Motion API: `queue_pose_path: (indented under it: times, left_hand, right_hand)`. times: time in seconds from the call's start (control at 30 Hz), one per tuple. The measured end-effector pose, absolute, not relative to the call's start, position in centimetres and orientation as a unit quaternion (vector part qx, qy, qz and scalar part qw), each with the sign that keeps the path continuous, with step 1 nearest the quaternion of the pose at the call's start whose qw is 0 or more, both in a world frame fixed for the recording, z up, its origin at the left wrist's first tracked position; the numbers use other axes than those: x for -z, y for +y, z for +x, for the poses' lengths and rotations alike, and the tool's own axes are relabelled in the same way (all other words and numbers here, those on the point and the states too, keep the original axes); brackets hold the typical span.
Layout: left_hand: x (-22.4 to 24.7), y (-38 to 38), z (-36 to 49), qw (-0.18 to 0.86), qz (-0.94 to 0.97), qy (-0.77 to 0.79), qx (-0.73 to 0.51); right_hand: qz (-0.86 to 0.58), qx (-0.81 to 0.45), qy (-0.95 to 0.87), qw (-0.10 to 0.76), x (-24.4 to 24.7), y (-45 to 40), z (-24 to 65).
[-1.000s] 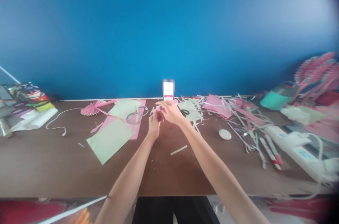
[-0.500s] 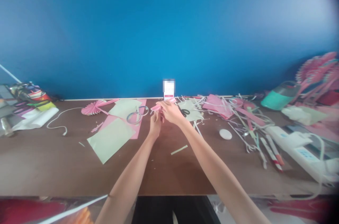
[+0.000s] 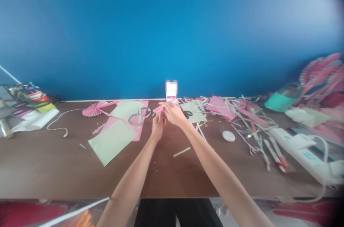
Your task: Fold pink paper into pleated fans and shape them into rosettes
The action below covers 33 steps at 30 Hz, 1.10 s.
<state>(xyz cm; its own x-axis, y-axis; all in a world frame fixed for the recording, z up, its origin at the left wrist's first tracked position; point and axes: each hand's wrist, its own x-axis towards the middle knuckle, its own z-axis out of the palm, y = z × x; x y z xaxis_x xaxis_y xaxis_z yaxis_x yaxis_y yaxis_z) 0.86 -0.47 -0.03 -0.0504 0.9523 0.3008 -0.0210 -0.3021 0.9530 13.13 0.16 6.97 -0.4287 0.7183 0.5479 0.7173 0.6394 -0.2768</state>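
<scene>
Both of my hands meet over the middle of the brown table (image 3: 172, 169), near its back edge. My left hand (image 3: 159, 124) is closed on the lower side of a folded pink paper strip (image 3: 159, 108). From the right, my right hand (image 3: 172, 112) grips the same strip, its fingers lying across the top. Just behind stands a phone (image 3: 171, 91) with a lit screen. Left of my hands, scissors with pale round handles (image 3: 135, 119) rest on pink and pale green sheets (image 3: 113, 143). Dark-handled scissors (image 3: 188, 114) lie to the right on paper scraps.
A pink pleated fan (image 3: 94, 109) and a white cable (image 3: 66, 132) lie left. At right are paper strips, a white disc (image 3: 228, 136), markers (image 3: 274, 155), a power strip (image 3: 298, 155) and a teal container (image 3: 282, 100). A blue panel (image 3: 161, 33) rises behind.
My right hand's fingers have shifted slightly along the pink strip. My left hand stays almost in place, and the things on the table have not moved.
</scene>
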Motion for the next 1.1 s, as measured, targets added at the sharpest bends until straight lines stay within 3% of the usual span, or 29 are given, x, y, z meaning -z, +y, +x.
queue_pose_path:
  times: [1.1]
  left_hand:
    - [-0.09,-0.62,0.84,0.417,0.551,0.413,-0.593]
  right_hand:
    - [-0.425,-0.006,-0.845,0.326,-6.82,0.37,13.33]
